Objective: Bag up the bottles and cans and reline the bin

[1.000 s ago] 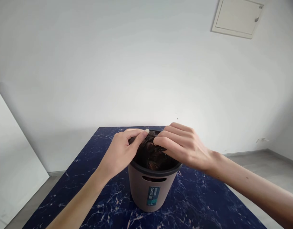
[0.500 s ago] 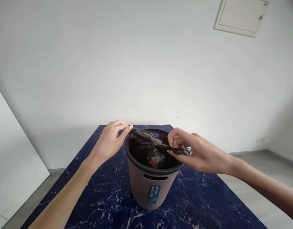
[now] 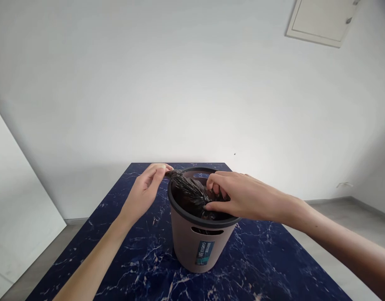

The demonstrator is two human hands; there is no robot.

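A taupe garbage bin (image 3: 186,246) with a dark rim and a teal label stands on the table. Inside it sits a black plastic garbage bag (image 3: 187,188), its top gathered and twisted. My left hand (image 3: 148,182) pinches one end of the bag at the bin's left rim, pulling it out taut. Over the right side of the opening, my right hand (image 3: 239,194) is closed at the bag's gathered neck, thumb pressed to the plastic. Its curled fingertips are partly hidden, and the bag's lower part is out of sight within the bin.
The bin rests on a dark blue marble-patterned table (image 3: 142,259) that reaches to a pale wall (image 3: 179,83). A white panel (image 3: 19,200) stands at the left. High on the right is a wall hatch (image 3: 322,21).
My right hand has moved left and inward, from the bag's right-hand end to its gathered neck. My left hand keeps its pinch and has shifted slightly left.
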